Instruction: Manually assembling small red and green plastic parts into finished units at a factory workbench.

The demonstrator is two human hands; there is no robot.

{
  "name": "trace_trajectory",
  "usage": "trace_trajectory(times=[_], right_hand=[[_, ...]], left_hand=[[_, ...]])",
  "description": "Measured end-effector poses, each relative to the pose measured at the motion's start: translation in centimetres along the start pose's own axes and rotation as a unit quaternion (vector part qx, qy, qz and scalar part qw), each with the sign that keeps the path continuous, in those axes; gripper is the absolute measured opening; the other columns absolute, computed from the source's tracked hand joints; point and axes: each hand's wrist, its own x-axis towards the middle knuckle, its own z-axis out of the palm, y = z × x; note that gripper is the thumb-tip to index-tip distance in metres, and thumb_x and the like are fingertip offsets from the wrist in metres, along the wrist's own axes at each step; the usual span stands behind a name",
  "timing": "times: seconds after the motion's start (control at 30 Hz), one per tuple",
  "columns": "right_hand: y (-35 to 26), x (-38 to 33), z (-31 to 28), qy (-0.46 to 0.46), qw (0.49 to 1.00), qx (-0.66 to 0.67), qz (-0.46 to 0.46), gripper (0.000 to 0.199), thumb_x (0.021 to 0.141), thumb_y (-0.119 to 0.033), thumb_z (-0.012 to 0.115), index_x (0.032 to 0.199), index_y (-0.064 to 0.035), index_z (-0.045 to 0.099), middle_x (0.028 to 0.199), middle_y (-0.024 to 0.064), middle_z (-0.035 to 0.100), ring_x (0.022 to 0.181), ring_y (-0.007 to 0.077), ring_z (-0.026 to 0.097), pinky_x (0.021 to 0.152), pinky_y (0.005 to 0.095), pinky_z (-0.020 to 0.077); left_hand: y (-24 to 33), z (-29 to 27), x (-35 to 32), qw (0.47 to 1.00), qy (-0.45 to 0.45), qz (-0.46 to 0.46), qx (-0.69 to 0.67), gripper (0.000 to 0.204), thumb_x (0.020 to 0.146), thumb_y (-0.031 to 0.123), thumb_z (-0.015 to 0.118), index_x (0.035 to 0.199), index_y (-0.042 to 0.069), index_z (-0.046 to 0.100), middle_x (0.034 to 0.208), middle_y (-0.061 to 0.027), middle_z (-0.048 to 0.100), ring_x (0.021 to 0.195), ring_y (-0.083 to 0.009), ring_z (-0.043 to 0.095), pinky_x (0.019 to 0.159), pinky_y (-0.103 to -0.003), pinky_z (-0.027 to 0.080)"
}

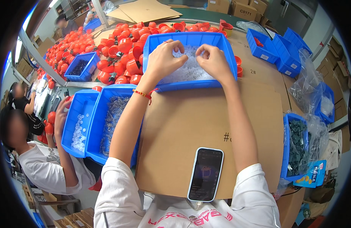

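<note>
Both of my hands are over a large blue bin (190, 86) heaped with small whitish translucent plastic parts (190, 62). My left hand (166, 59) has its fingers curled toward the thumb above the left half of the bin. Opposite it, a short gap away, my right hand (214, 60) is closed with thumb and fingertips drawn together. Whatever either hand pinches is too small or too hidden to make out. A red bead bracelet (143, 94) circles my left wrist.
Red cup-shaped parts (126, 45) pile up behind and left. Blue bins of metal springs (113, 117) and white pieces (79, 133) stand left. A phone (206, 174) lies on the cardboard (167, 152). Dark green parts (297, 142) fill a right-hand bin. A co-worker (50, 163) handles red parts.
</note>
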Motion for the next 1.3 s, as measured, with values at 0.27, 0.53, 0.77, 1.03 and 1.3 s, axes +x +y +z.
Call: trace_trajectory(times=[0.27, 0.53, 0.77, 1.03, 1.3], right_hand=[[-0.7, -0.9, 1.4, -0.096, 0.986, -0.135, 0.002, 0.027, 0.071, -0.028, 0.070, 0.085, -0.0049, 0.068, 0.068, 0.0138, 0.063, 0.065, 0.0237, 0.060, 0.061, 0.0346, 0.0462], [0.3, -0.3, 0.9, -0.143, 0.986, -0.085, -0.001, 0.024, 0.072, -0.023, 0.071, 0.081, -0.0017, 0.067, 0.069, 0.0119, 0.064, 0.064, 0.0190, 0.060, 0.061, 0.0320, 0.0461], [1.4, 0.6, 0.0, -0.084, 0.994, 0.075, -0.009, 0.015, 0.073, -0.016, 0.069, 0.079, -0.0026, 0.067, 0.068, 0.0104, 0.065, 0.065, 0.0158, 0.062, 0.060, 0.0289, 0.0473], [-0.7, 0.2, -1.2, -0.055, 0.975, 0.212, 0.024, 0.011, 0.084, -0.013, 0.062, 0.089, -0.0035, 0.062, 0.067, 0.0010, 0.061, 0.060, 0.0053, 0.055, 0.056, 0.0189, 0.0433], [-0.9, 0.2, -0.7, -0.039, 0.946, 0.312, -0.081, 0.010, 0.087, -0.006, 0.056, 0.095, -0.0033, 0.060, 0.088, 0.0007, 0.057, 0.082, 0.0084, 0.057, 0.072, 0.0241, 0.0529]], left_hand=[[0.6, -0.5, 0.5, 0.991, -0.116, -0.056, -0.045, 0.024, 0.067, 0.025, 0.057, 0.078, 0.006, 0.065, 0.064, -0.0072, 0.059, 0.062, -0.0249, 0.059, 0.060, -0.034, 0.045], [0.7, -0.4, 0.3, 0.988, -0.141, -0.050, -0.032, 0.025, 0.068, 0.026, 0.055, 0.079, 0.006, 0.066, 0.066, -0.0074, 0.060, 0.064, -0.0260, 0.060, 0.060, -0.034, 0.046], [0.9, -0.5, 0.5, 0.986, -0.153, -0.042, -0.049, 0.034, 0.073, 0.038, 0.058, 0.079, 0.006, 0.068, 0.066, -0.0108, 0.061, 0.064, -0.0269, 0.060, 0.061, -0.034, 0.046], [0.8, -0.1, 0.5, 0.983, -0.154, -0.003, -0.095, 0.035, 0.086, 0.035, 0.058, 0.085, 0.001, 0.066, 0.069, -0.0087, 0.061, 0.058, -0.0142, 0.046, 0.054, -0.029, 0.039], [-0.8, 0.4, 1.0, 0.957, -0.131, -0.062, -0.250, 0.041, 0.093, 0.033, 0.047, 0.073, -0.003, 0.052, 0.060, -0.0034, 0.045, 0.059, -0.0111, 0.039, 0.054, -0.029, 0.036]])
